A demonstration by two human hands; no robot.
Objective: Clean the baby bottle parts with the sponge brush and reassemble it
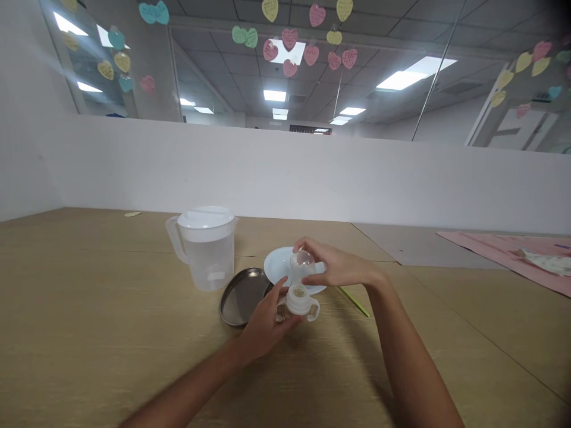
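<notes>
Low over the tabletop, my left hand (263, 327) is closed on a small baby bottle (298, 304) with a white collar and looped side handles. The bottle's top faces up toward me. Just above it, my right hand (325, 261) grips a clear domed cap (303, 260) between thumb and fingers. The cap's lower end is close to the bottle's top; whether they touch I cannot tell. Behind both hands lies a white plate (274, 263), partly covered by them. Left of the bottle is a round dark metal tray (243, 297), its right edge behind my left hand.
A clear lidded pitcher (209, 255) stands behind the tray. A green stick (354, 301) lies right of the plate. At far right a pink cloth (486, 252) carries a whitish patterned item (544, 261). A low white wall (289, 172) bounds the table's back.
</notes>
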